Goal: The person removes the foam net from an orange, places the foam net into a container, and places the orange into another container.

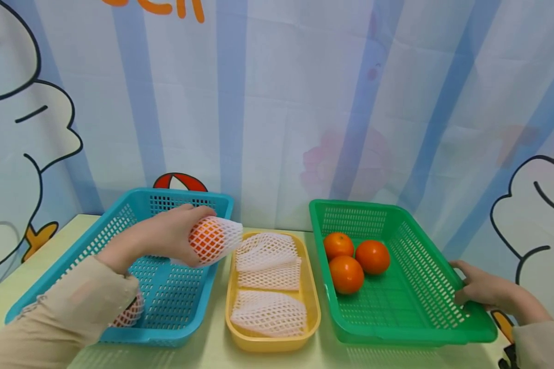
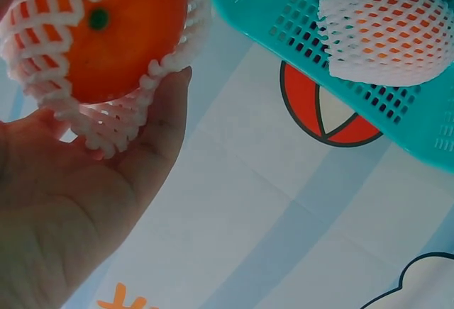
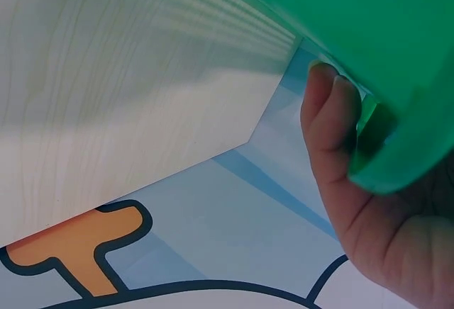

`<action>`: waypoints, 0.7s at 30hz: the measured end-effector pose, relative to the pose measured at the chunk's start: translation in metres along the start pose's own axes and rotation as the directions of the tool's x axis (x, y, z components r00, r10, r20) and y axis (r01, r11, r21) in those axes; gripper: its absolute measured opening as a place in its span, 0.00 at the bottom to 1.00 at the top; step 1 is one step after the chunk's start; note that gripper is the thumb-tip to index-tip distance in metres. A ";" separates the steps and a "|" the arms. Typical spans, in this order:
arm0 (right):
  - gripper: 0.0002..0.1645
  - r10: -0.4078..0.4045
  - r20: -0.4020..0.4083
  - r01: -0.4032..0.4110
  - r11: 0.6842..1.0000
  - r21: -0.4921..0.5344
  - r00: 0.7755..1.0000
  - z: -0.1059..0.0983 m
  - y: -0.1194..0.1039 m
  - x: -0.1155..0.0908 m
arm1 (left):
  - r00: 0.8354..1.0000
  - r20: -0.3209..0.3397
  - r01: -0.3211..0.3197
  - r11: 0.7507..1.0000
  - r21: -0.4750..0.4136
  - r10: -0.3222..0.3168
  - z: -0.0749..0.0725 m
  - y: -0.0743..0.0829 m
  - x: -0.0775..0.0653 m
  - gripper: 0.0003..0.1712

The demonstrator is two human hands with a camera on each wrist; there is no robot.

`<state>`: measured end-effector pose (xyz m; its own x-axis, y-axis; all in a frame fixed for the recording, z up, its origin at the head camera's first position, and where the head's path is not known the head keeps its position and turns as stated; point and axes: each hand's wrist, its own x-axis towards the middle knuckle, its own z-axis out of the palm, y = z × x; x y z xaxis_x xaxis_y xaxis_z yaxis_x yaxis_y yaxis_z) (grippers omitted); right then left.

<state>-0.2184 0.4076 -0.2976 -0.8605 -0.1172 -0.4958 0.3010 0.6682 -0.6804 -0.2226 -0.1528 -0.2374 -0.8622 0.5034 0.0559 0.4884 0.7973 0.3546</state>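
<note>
My left hand [image 1: 177,233] holds an orange [image 1: 206,240] in a white foam net sleeve, raised over the blue basket [image 1: 134,338]. The sleeve's loose end points right in the head view. In the left wrist view the orange's green stem end [image 2: 99,18] shows through the sleeve's opening, and my thumb and fingers are round it. My right hand [image 1: 487,289] grips the right rim of the green basket [image 1: 424,335]; fingers [image 3: 330,121] curl at the rim in the right wrist view. Several bare oranges [image 1: 373,257] lie together at the green basket's left side.
Between the baskets stands a yellow tray [image 1: 273,342] with white foam net sleeves [image 1: 269,312]. Inside the blue basket lie netted oranges [image 2: 397,32], one [image 1: 130,311] partly hidden by my left sleeve. A printed curtain [image 1: 277,113] hangs behind the pale table [image 1: 203,353].
</note>
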 end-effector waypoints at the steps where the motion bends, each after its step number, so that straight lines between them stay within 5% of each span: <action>1: 0.53 -0.002 0.002 0.002 1.000 0.003 1.000 0.000 0.000 0.000 | 1.000 -0.004 -0.003 1.000 -0.003 0.003 0.000 0.000 0.000 0.47; 21: 0.46 -0.036 0.018 0.036 0.999 -0.011 0.999 -0.004 -0.001 0.000 | 0.999 -0.020 -0.030 0.999 -0.021 0.030 0.006 0.009 0.006 0.43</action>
<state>-0.2205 0.4095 -0.2952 -0.8631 -0.1545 -0.4808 0.2652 0.6716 -0.6918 -0.2227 -0.1406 -0.2397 -0.8497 0.5203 0.0850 0.5115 0.7747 0.3718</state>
